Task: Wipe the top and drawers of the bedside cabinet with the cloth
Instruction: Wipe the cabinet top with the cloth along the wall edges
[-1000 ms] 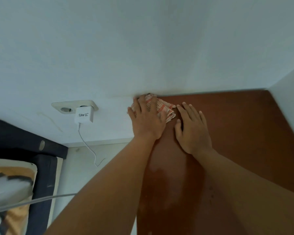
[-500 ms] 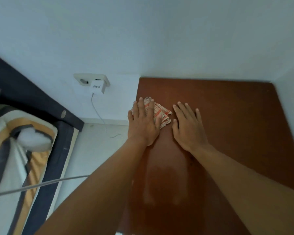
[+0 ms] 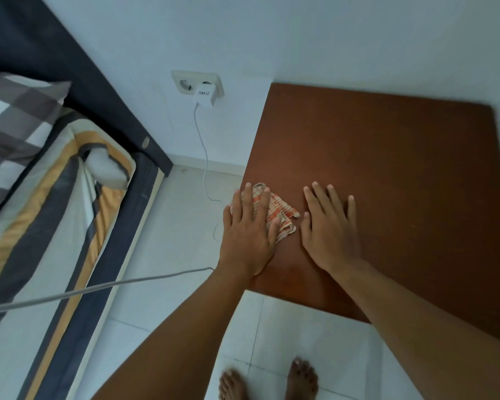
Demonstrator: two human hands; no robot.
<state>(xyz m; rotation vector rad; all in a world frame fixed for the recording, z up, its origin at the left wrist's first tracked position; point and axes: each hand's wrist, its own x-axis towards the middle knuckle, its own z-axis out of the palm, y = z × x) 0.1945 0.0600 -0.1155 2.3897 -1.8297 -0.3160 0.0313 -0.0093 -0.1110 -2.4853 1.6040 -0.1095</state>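
The bedside cabinet's reddish-brown wooden top (image 3: 387, 168) fills the right half of the view, seen from above; its drawers are hidden below. An orange-and-white checked cloth (image 3: 280, 213) lies crumpled near the top's left edge. My left hand (image 3: 247, 235) presses flat on the cloth, fingers spread, covering most of it. Just to the right of the cloth, my right hand (image 3: 331, 229) rests flat on the bare wood, touching no cloth.
A white wall socket with a charger (image 3: 204, 95) sits left of the cabinet, its cable (image 3: 205, 174) trailing to the tiled floor. A bed (image 3: 49, 203) with striped sheets and dark frame stands at left. A grey cord (image 3: 98, 287) crosses the floor. My bare feet (image 3: 269, 379) stand at the cabinet's front.
My left hand has dragged the cloth from the back-left corner toward the front along the left edge. My right hand has slid forward alongside it. The view has tilted down.
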